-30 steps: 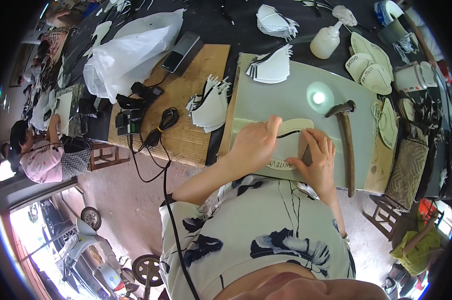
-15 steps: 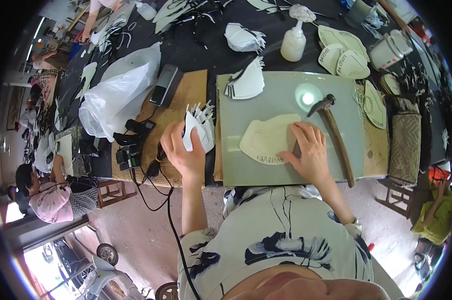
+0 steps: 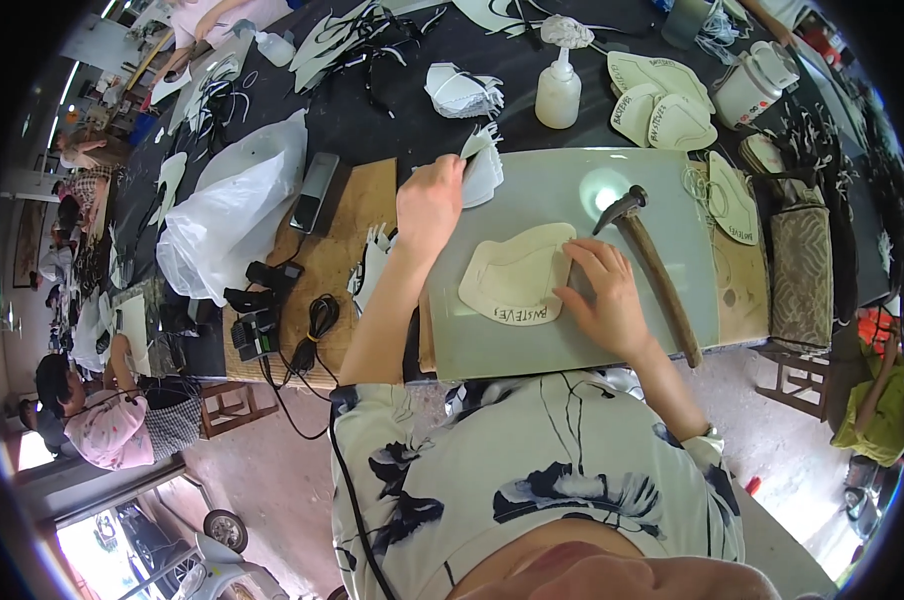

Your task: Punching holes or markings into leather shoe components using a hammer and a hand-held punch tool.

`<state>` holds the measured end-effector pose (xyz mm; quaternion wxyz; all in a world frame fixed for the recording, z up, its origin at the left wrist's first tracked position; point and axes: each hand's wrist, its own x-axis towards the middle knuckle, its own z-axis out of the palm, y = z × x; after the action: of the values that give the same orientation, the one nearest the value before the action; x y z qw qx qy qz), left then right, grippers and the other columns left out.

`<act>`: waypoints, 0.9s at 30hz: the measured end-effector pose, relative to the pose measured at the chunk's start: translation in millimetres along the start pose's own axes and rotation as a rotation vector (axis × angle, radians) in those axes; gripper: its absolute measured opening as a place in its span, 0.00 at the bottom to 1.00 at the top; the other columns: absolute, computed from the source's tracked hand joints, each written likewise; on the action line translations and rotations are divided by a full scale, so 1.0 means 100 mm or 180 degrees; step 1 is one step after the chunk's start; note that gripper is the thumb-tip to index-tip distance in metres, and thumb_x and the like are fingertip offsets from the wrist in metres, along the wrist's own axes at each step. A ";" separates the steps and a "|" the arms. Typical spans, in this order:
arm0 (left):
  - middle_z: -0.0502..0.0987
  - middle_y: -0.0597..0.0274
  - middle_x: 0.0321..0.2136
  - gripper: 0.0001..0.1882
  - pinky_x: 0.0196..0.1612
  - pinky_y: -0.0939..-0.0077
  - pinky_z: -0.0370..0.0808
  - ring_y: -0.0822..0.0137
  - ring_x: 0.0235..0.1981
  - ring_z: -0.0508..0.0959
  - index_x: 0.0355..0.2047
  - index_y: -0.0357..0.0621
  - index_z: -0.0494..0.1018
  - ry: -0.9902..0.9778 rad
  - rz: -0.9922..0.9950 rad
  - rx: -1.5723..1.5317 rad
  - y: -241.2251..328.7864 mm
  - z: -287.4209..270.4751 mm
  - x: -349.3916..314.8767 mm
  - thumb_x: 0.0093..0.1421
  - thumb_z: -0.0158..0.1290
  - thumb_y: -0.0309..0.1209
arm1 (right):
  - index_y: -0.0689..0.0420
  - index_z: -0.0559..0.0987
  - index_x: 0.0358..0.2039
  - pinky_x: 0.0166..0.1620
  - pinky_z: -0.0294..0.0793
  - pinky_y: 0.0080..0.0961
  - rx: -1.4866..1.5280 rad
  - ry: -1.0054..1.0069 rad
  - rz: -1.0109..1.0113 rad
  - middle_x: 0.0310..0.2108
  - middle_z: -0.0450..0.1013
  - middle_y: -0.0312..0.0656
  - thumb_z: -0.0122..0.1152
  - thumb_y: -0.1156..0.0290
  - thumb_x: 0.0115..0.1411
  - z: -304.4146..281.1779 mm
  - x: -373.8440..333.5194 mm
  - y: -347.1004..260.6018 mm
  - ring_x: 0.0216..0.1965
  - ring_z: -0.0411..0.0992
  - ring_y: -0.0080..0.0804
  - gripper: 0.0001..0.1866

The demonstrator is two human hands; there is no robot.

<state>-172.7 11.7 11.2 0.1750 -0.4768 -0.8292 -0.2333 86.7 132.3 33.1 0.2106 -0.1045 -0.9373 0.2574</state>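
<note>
A cream pattern-shaped piece (image 3: 512, 275) with dark lettering along its lower edge lies flat on the grey-green board (image 3: 452, 345). At its right edge rests my right hand (image 3: 607, 300), open, with thumb and fingers apart and fingertips touching the piece. My left hand (image 3: 432, 205) is at the board's far left corner, its fingers curled in at a stack of white cut pieces (image 3: 485, 175). Its fingertips are partly hidden, so what they pinch cannot be made out. Another stack of white pieces (image 3: 372, 265) is partly covered by my left forearm.
A hammer (image 3: 662, 270) lies on the board's right side. Beyond stand a squeeze bottle (image 3: 559, 95), white pieces (image 3: 462, 92) and cream patterns (image 3: 662, 105). Leftward are a plastic bag (image 3: 237, 205), a black box (image 3: 319, 195) and coiled cable (image 3: 322, 318). Co-workers sit around.
My left hand has moved from the near left stack of white pieces up and right to the far stack. The right hand stays at the cream piece's edge, shifted slightly.
</note>
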 end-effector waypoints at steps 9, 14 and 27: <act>0.75 0.61 0.22 0.04 0.28 0.69 0.76 0.61 0.24 0.78 0.32 0.44 0.72 0.0462 0.0402 0.0358 0.10 -0.23 0.15 0.55 0.54 0.24 | 0.67 0.73 0.54 0.53 0.75 0.30 0.3710 -0.0373 0.1148 0.45 0.77 0.45 0.59 0.64 0.68 0.02 0.44 -0.12 0.50 0.75 0.36 0.21; 0.76 0.58 0.24 0.06 0.28 0.64 0.74 0.56 0.24 0.77 0.33 0.41 0.75 0.0861 0.0871 -0.0244 0.37 -0.28 -0.02 0.54 0.56 0.24 | 0.63 0.66 0.63 0.58 0.72 0.34 0.4256 -0.0726 0.1694 0.54 0.72 0.48 0.50 0.46 0.71 0.17 0.89 -0.33 0.55 0.73 0.36 0.34; 0.75 0.73 0.30 0.04 0.29 0.87 0.65 0.84 0.30 0.69 0.37 0.35 0.77 0.2283 -0.1020 -0.2643 0.02 -0.70 0.05 0.66 0.55 0.24 | 0.64 0.76 0.46 0.37 0.82 0.26 0.3938 -0.0617 0.1998 0.38 0.77 0.40 0.60 0.66 0.67 0.70 1.49 -0.03 0.37 0.80 0.30 0.14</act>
<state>-168.4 -22.5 72.8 0.2058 -0.2648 -0.6187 -0.7104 -77.3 144.0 31.1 0.0626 -0.2077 -0.5586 0.8005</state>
